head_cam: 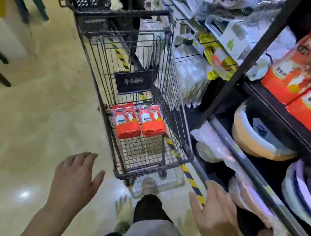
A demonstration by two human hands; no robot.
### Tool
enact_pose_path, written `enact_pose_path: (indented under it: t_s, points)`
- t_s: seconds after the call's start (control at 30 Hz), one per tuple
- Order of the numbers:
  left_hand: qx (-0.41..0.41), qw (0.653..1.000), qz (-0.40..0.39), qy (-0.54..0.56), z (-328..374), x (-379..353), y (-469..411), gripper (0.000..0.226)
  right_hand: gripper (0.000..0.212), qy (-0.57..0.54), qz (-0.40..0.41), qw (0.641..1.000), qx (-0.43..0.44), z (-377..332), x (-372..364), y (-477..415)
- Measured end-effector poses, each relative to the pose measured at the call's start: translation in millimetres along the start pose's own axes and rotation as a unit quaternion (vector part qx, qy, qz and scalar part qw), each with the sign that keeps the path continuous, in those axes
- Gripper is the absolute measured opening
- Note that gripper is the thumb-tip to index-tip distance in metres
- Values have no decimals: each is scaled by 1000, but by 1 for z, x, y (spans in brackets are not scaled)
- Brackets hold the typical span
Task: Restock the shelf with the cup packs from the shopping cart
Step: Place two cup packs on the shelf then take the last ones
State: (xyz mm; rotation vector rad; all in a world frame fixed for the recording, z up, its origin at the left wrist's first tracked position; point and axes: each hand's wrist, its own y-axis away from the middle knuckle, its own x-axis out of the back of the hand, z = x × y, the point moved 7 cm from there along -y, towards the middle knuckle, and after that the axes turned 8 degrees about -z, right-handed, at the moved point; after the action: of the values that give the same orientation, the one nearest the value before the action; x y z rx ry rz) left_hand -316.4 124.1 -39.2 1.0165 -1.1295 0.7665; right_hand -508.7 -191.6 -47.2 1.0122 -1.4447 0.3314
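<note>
1. Cup packs [126, 120], orange, two counted. They lie side by side on the wire floor of the shopping cart [174, 108], past the middle of its basket. Whether they touch each other cannot be told.
2. Shopping cart, black wire. It stands at the person's 12 o'clock, parked just beside the shelving. Nothing else is visible in its basket.
3. Shelf [284, 115], black, at the person's 2 o'clock. It carries a row of shelved packs [301, 79] in the same orange wrapping, leaning against one another.
4. Left hand [75, 174], at 7 o'clock in the view. Its fingers are straight and spread wide and it holds nothing. It sits short of the cart's near rim.
5. Right hand [215, 209], at 5 o'clock in the view. Its fingers are extended and loosely apart, and it is empty. It is near the lip of the lowest tier.
6. Progress, as judged: the shelf looks partly stocked. Two packs remain in the cart, and neither has been picked up yet.
7. Also present: round basins [258, 137] on the tier below the orange row, at 3 o'clock. Hanging packets [192, 79] are on hooks beyond the cart, at 1 o'clock.
8. Not legible or cut off:
   - Motion blur softens the whole view, and the print on the packs cannot be read.
   - The orange row runs off the right edge, so the free space on that tier cannot be told.
   - Goods on the lowest tier by the right hand are too smeared to identify.
</note>
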Motion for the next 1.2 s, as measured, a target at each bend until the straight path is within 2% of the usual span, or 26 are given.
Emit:
enact_pose_path:
  t_s: [0.13, 0.23, 0.3, 0.37, 0.4, 0.53, 0.7, 0.87, 1.03, 1.13, 1.2]
  points:
    - [18, 1000, -18, 1, -1, -2, -36, 66, 63, -36, 14, 998, 49, -38, 10, -61]
    - [43, 999, -29, 11, 6, -3, -75, 58, 47, -24, -19, 996, 82, -67, 20, -123]
    - [58, 997, -40, 24, 15, -2, -105, 49, 56, -14, -79, 994, 79, -83, 20, -164]
    - [66, 995, -61, 35, 28, -4, -137, 51, 73, 11, -122, 989, 81, -97, 18, -202]
    - [69, 994, -73, 36, 34, -7, -154, 53, 75, 20, -141, 986, 91, -106, 16, -220]
    - [81, 988, -118, 51, 49, -36, -223, 54, 70, 31, -183, 975, 124, -146, 8, -293]
    - [149, 963, -204, 92, 43, -92, -314, 59, 68, 24, -209, 970, 123, -179, -49, -383]
    - [224, 931, -247, 145, 15, -180, -390, 66, 85, 31, -237, 969, 68, -189, -124, -466]
    - [323, 884, -268, 206, -18, -255, -428, 95, 102, 4, -239, 971, 1, -181, -187, -522]
    - [339, 876, -253, 233, -26, -282, -440, 100, 108, -25, -228, 973, -25, -174, -215, -538]
    - [369, 854, -242, 277, -32, -303, -442, 104, 112, -75, -244, 965, -59, -169, -234, -543]
